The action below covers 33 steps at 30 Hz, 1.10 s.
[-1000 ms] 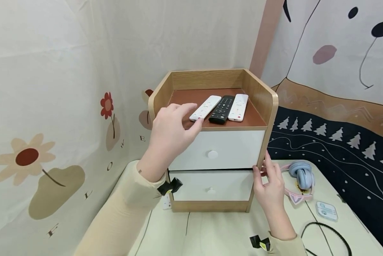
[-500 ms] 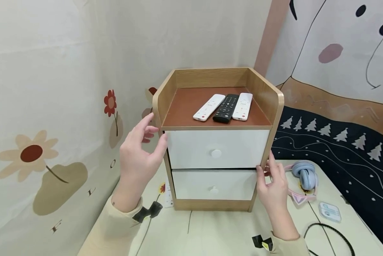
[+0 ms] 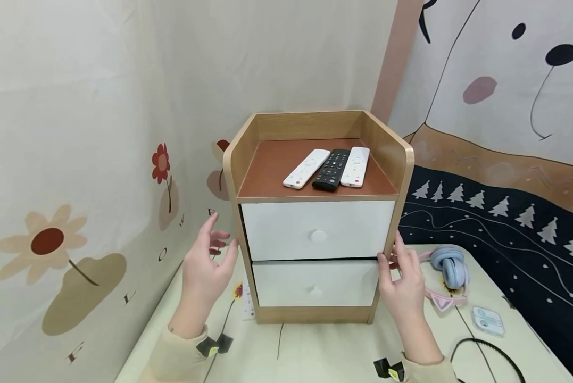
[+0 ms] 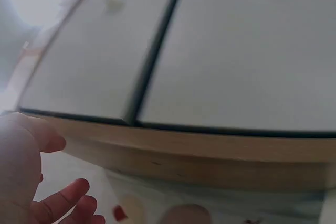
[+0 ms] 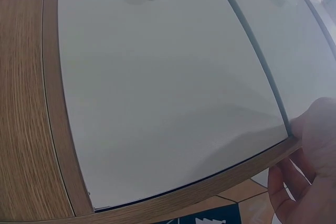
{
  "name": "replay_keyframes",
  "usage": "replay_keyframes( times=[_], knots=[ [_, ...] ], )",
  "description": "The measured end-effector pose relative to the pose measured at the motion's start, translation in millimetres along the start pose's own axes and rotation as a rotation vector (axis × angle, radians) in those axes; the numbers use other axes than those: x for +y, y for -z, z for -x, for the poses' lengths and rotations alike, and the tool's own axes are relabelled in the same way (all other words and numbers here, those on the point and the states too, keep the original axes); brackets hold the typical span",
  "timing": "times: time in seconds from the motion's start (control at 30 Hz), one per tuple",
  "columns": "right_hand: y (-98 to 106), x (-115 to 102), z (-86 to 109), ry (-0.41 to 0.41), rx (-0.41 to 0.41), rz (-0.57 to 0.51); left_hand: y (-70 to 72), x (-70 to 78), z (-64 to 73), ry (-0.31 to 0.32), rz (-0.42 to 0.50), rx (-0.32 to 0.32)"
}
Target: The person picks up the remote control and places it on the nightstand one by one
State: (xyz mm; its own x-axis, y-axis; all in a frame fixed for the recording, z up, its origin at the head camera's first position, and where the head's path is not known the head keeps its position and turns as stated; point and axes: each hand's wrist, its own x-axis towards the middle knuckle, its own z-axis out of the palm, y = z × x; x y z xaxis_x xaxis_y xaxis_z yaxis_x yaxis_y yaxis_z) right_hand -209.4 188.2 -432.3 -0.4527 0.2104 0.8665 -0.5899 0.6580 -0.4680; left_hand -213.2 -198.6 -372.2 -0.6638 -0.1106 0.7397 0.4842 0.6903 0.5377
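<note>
A small wooden cabinet (image 3: 310, 315) with two white drawers stands on the table. Its upper drawer (image 3: 276, 229) and lower drawer (image 3: 281, 284) each have a round white knob, and both are pushed in. Three remote controls lie side by side on the brown top: a white remote (image 3: 307, 169), a black remote (image 3: 332, 170) and another white remote (image 3: 355, 167). My left hand (image 3: 204, 271) is beside the cabinet's left side, fingers spread and holding nothing. My right hand (image 3: 405, 290) grips the right side edge, thumb at the front and fingers along the outer side.
On the right of the table lie blue and pink headphones (image 3: 449, 271), a clear square case (image 3: 488, 321) and a black braided loop (image 3: 499, 351). A white strip (image 3: 248, 303) shows behind the cabinet's lower left. Printed cloth walls (image 3: 104, 133) stand close behind and to the left.
My left hand has moved from over the front of the cabinet top out to the left and down beside the cabinet. My right hand stays at the right edge; the remotes have not moved.
</note>
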Motion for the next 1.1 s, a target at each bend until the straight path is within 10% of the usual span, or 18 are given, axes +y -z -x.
replay_keyframes(
  times=[0.23, 0.57, 1.1],
  knots=[
    [-1, -1, 1.4, 0.013, -0.003, 0.003, -19.1, -40.5, 22.2, 0.083, -0.052, -0.046],
    [-1, 0, -0.8, 0.005, 0.011, 0.004, -48.7, -84.5, 48.7, 0.291, -0.120, -0.286],
    [-1, -1, 1.7, -0.009, -0.010, 0.017, -77.2, -120.1, 92.1, 0.402, -0.180, -0.456]
  ],
)
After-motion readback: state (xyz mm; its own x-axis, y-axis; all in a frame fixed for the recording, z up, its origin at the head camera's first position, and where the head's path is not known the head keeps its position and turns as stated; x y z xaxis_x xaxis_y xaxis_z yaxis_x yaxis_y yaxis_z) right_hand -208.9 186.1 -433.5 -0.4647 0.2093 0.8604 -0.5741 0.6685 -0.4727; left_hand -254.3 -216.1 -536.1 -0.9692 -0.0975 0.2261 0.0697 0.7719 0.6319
